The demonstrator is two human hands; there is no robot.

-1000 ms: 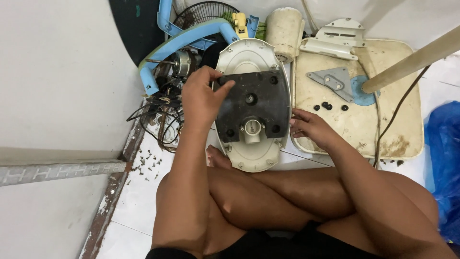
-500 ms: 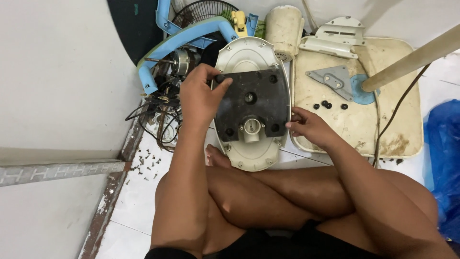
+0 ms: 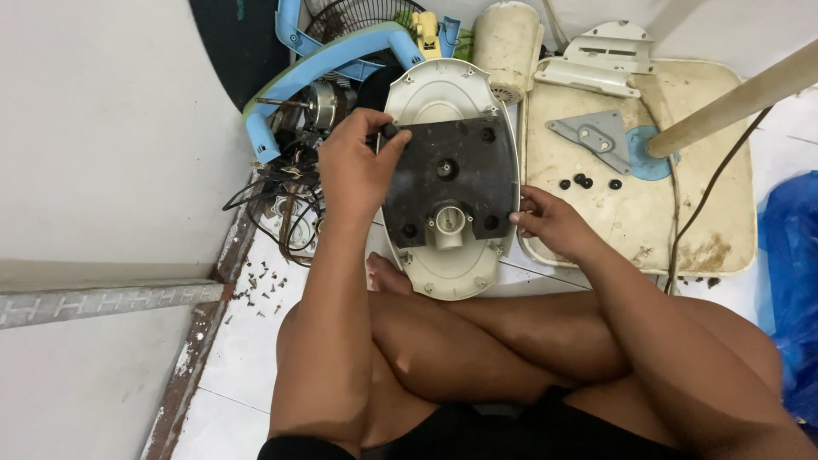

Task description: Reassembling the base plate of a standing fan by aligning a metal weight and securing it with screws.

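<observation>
Because your left hand (image 3: 358, 170) pinches only a small black knob (image 3: 389, 131) at the upper left corner of the dark plate (image 3: 452, 183), that little part could slip from your fingertips and roll down among the loose screws (image 3: 256, 285) on the floor at the left of the frame, where it would be hard to pick out. Your right hand (image 3: 545, 223) is half curled, fingertips pressed to the plate's lower right edge and gripping nothing; if it eases off, the plate may skew on the cream oval fan base (image 3: 447, 170) under it. That base lies flat on the floor in the upper middle of the frame, just above your crossed legs. The plate looks worn, dark and dusty, with round holes and a pale tube socket (image 3: 449, 223) near its lower edge.
</observation>
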